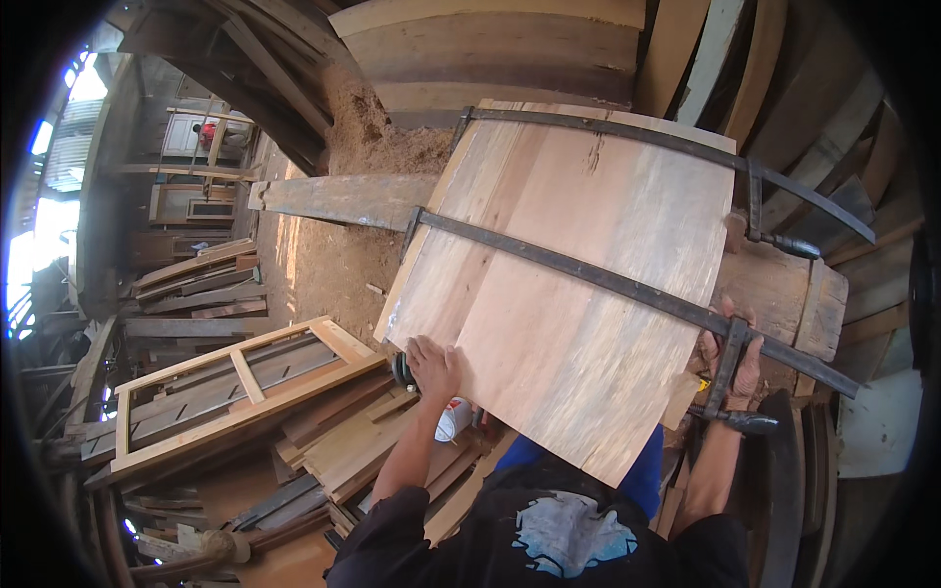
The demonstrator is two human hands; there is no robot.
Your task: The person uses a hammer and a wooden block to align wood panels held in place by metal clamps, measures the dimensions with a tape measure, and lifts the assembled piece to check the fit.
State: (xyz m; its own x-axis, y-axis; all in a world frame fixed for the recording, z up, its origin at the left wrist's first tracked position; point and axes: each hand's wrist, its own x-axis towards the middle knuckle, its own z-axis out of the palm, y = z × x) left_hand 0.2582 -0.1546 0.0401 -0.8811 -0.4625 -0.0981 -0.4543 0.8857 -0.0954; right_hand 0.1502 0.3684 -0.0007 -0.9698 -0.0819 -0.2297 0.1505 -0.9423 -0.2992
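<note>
A wide wooden panel (559, 225) made of several boards lies in front of me, with two dark metal bar clamps across it. My right hand (747, 367) is wrapped around the sliding jaw of the nearer bar clamp (588, 272), at the panel's right edge. The clamp's dark handle (750, 422) sticks out just below that hand. My left hand (433, 370) lies on the panel's near left corner, fingers on the top face. The farther bar clamp (627, 127) spans the panel's far end, untouched by either hand.
A thick beam (343, 199) runs under the panel, with a wooden block (784, 294) at the right. A light wooden frame (250, 377) leans on stacked boards at the left. A white container (453, 419) stands below my left hand. Sawdust (377, 132) lies beyond.
</note>
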